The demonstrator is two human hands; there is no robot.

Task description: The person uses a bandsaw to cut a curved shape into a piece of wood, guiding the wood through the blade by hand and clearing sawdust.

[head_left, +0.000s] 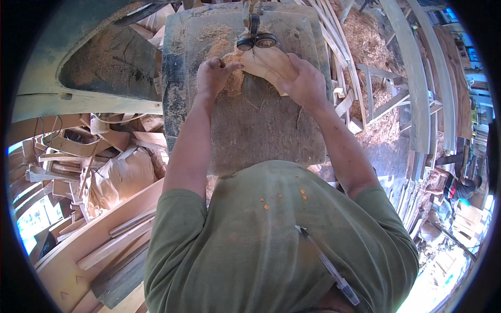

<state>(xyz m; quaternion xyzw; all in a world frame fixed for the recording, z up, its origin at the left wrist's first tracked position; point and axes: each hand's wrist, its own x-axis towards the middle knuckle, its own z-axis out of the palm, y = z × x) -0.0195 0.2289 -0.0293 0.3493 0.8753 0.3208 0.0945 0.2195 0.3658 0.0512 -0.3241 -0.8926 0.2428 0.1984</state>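
A pale, curved wooden board (269,63) lies flat on the worn, dusty saw table (250,125). Its far end sits at the round black guide wheels (257,41) of what looks like a bandsaw. My right hand (305,82) grips the board's right side, thumb on top and fingers over the far edge. At the left end, my left hand (213,77) is closed, with thumb and fingertips pinching the board's edge or pressed against it. A dark line runs into the wood below the wheels; the blade itself is too thin to make out.
Sawdust (216,39) covers the table's far left. The pale green machine frame (39,115) rises at left. Wood offcuts (125,172) are heaped below it. Long boards (417,78) lean at right beside shavings on the floor. Another person (462,189) is far off at right.
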